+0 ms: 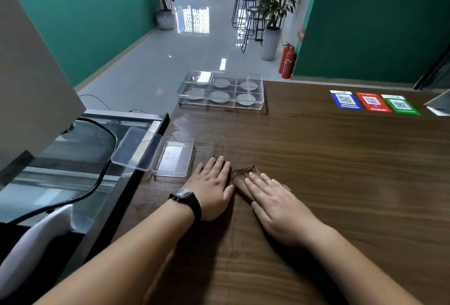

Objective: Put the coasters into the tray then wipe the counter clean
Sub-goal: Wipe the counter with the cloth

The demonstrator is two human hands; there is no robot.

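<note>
The right hand [272, 203] lies flat with straight fingers pressing a small brown wiping cloth [243, 178] onto the dark wood-grain counter [328, 170]; nothing is curled round the cloth, which shows as a crumpled corner beyond the fingertips and along the thumb side of the hand. The left hand [210, 188], with a black digital wristwatch [186, 197] on its wrist, rests palm down just beside it, fingers straight and holding nothing, its thumb close to the cloth's edge. Just left of the left hand sits a small clear plastic box with its hinged lid thrown open [160, 156], at the counter's left edge; I cannot tell whether anything is in it. Farther away, at the far left corner of the counter, stands the clear six-compartment plastic tray [260, 107], and each compartment holds a round grey coaster [246, 99], so the first half of the task looks finished. A wet sheen on the wood between tray and box suggests wiping is under way; how much of the surface remains to be done cannot be read, though the wide stretch toward the blue, red and green QR-code stickers [373, 101] at the far right shows no such sheen.
</note>
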